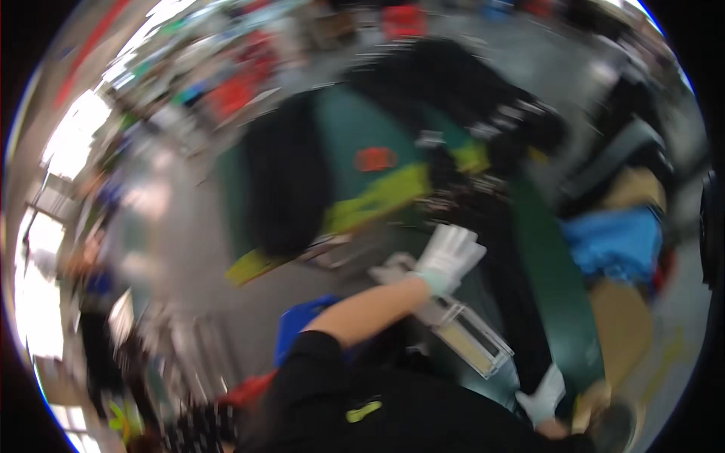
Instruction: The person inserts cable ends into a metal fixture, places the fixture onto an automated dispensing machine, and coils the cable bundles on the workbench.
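My left hand (453,255), in a white glove with a pale cuff, reaches across the green table (555,302). Its fingers are stretched out flat at the edge of a long strip of black cloth (507,264), apparently touching it. The cloth runs down the table toward me. At its near end is my right hand (544,394), also white-gloved, thumb apart from the fingers and apparently resting by the cloth; motion blurs the contact. A pale rectangular frame (474,340) with a cream panel lies under my left forearm, between the cloth and my body.
Beyond lie heaps of black cloth (285,174), an orange-red object (375,158) and a yellow-green strip (377,192) on the table. A blue object (298,325) stands left of my arm. On the right are blue cloth (615,241) and brown board (619,325). Blurred people appear far left.
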### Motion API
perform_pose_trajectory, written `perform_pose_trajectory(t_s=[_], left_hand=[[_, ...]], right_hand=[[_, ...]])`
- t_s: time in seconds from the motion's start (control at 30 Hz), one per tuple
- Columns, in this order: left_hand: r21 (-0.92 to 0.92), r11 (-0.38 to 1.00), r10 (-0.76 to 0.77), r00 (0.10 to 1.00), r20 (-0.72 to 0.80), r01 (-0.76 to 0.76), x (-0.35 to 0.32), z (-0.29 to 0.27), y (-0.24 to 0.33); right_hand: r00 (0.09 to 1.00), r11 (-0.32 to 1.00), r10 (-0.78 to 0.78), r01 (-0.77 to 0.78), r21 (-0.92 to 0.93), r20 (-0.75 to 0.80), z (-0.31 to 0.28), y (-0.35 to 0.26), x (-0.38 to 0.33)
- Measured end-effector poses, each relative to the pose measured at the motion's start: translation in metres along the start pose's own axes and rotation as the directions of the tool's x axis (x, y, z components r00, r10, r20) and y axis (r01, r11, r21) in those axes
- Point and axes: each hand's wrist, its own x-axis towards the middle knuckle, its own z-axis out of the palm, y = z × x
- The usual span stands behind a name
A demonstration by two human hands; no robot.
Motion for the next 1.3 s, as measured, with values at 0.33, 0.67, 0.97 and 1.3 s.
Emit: perform_pose_trajectory(t_s=[0.33,0.67,0.97,1.3], left_hand=[[0.402,0.806,0.374,0.900,0.222,-0.435,0.168,0.022,0.004],[0.311,0.757,0.503,0.817,0.283,-0.574,0.210,0.052,0.013],[0.310,0.770,0.380,0.791,0.479,-0.557,0.165,0.002,-0.007],[0.446,0.775,0.323,0.887,0.330,-0.448,0.170,0.051,-0.038]], right_hand=[[0.832,0.923,0.383,-0.322,-0.212,0.401,-0.037,-0.015,0.010],[0.876,0.919,0.388,-0.346,-0.187,0.287,-0.025,-0.010,-0.001],[0.962,0.960,0.272,-0.268,0.080,-0.040,-0.035,-0.033,0.023],[0.974,0.971,0.225,-0.227,0.070,0.033,-0.047,0.019,0.059]])
